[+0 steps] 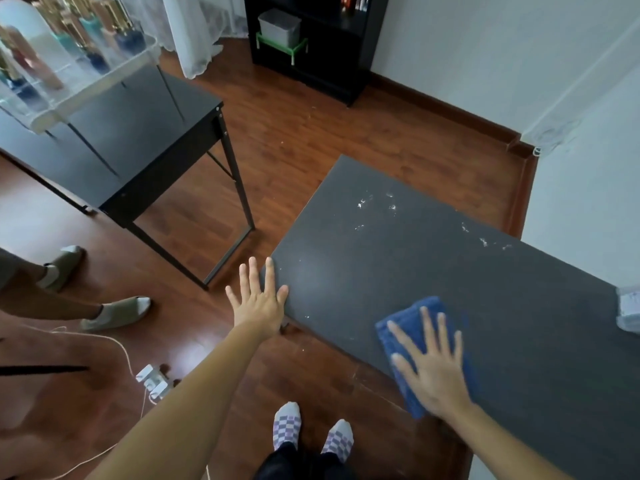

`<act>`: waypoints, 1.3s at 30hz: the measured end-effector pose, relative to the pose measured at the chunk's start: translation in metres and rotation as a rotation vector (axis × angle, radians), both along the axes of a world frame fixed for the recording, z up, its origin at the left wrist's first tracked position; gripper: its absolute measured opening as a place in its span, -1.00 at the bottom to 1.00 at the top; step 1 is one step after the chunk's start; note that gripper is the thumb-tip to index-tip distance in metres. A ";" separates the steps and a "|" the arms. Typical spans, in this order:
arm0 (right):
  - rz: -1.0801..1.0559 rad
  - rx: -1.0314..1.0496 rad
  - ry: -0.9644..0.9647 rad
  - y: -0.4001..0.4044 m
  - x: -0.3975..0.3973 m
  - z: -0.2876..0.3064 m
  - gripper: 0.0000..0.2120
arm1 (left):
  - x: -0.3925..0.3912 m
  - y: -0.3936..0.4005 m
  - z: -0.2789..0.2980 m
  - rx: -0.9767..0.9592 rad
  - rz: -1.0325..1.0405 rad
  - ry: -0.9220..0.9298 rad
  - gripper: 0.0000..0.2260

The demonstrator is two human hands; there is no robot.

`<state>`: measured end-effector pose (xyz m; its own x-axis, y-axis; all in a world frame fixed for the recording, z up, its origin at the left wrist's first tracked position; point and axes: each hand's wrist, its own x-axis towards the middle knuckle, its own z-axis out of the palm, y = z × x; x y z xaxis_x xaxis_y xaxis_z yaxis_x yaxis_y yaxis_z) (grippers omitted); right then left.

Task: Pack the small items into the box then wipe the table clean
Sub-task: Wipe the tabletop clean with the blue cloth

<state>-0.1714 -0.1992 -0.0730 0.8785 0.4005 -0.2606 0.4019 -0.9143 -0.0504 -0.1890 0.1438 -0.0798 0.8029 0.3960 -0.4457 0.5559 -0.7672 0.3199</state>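
Your right hand (434, 370) presses flat, fingers spread, on the cloth (414, 315) at the table's (381, 271) 6 o'clock edge. Left hand (258, 301) rests spread at 9 o'clock. Cloth looks soft and light, likely to bunch, so keep the palm on its middle; crumbs (377, 202) sit at 12.

Your left hand (258, 304) and right hand (434, 370) are bare, and so are both forearms, with no sleeve or glove showing. At the bottom centre of the frame you wear white socks (286, 426) checked in pale purple and dark trousers (298, 462).
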 end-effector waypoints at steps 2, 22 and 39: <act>-0.233 -0.015 -0.006 0.005 0.027 0.003 -0.44 | 0.000 0.000 -0.001 0.006 0.005 -0.011 -0.45; -0.173 0.072 -0.013 0.167 0.072 -0.010 -0.46 | -0.034 0.019 0.000 0.101 -0.131 -0.098 -0.47; -0.422 0.003 -0.011 0.026 0.034 0.001 -0.45 | -0.033 0.020 0.006 0.024 -0.117 -0.070 -0.45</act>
<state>-0.1372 -0.1737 -0.0715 0.9684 0.0054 -0.2495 -0.0076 -0.9987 -0.0509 -0.2219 0.1636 -0.0737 0.8731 0.3071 -0.3786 0.4388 -0.8334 0.3359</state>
